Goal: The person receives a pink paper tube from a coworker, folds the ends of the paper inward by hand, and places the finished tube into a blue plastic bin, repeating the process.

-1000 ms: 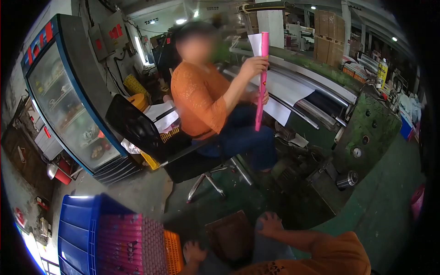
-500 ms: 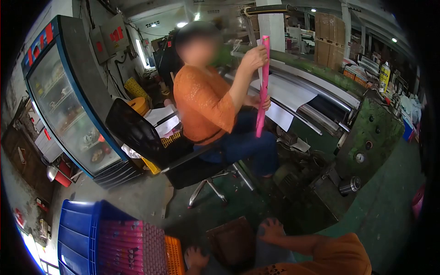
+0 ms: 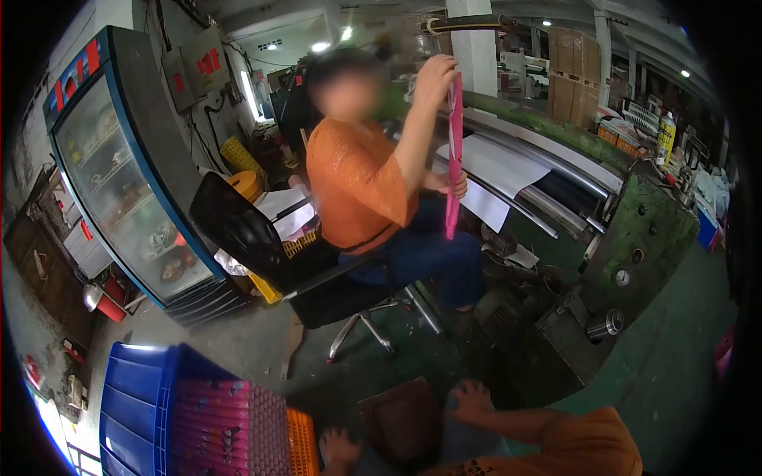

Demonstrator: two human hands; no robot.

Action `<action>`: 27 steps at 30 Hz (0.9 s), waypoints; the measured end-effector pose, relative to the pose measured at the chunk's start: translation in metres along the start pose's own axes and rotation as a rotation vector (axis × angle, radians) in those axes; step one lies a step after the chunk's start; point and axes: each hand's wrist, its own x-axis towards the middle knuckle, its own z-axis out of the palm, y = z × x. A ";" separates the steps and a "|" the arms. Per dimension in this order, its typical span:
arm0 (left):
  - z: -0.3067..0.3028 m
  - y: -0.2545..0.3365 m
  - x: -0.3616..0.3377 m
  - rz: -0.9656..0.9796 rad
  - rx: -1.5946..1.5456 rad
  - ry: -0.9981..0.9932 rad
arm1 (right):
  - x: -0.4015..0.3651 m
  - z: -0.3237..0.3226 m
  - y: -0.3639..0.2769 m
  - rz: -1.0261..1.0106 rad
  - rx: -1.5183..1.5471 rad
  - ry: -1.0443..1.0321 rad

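Observation:
My left hand (image 3: 340,447) rests on my left knee at the bottom of the view, fingers spread and holding nothing. On my right knee lies my right hand (image 3: 470,401), its fingers apart and also without anything in them. Between my knees is a brown, roughly square object (image 3: 399,420). Just left of my left hand stand an orange crate (image 3: 302,441) and a stack of pink patterned rolls (image 3: 226,424). In front, a seated person (image 3: 357,182) in an orange top holds a long pink roll (image 3: 455,159) upright with both hands.
A blue crate (image 3: 135,408) stands at the lower left, below a glass-door fridge (image 3: 127,182). The person sits on a black office chair (image 3: 234,222). A green machine (image 3: 635,262) with rollers and white sheet material (image 3: 500,170) fills the right side.
The seated person's upper hand has risen to the top of the pink roll, and the lower hand has slid slightly down. My own hands have stayed on my knees.

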 end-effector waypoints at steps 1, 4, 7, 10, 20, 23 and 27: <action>-0.004 0.002 -0.001 -0.008 0.001 -0.016 | -0.001 -0.001 -0.001 0.005 0.008 0.000; -0.002 0.001 -0.001 -0.008 0.005 -0.011 | 0.000 0.000 0.000 0.004 0.016 -0.012; 0.009 -0.002 0.002 -0.001 0.010 0.037 | 0.003 0.005 0.002 -0.002 0.004 -0.016; 0.015 -0.004 0.005 0.001 0.010 0.085 | 0.001 0.003 0.001 -0.004 -0.017 -0.011; 0.010 -0.003 -0.001 0.015 -0.017 0.097 | 0.002 0.007 0.002 0.004 -0.015 0.073; 0.009 -0.002 -0.003 0.033 -0.047 0.138 | 0.004 0.014 0.005 -0.005 -0.006 0.106; 0.011 -0.004 -0.003 0.042 -0.036 0.145 | 0.005 0.018 0.007 -0.010 0.017 0.122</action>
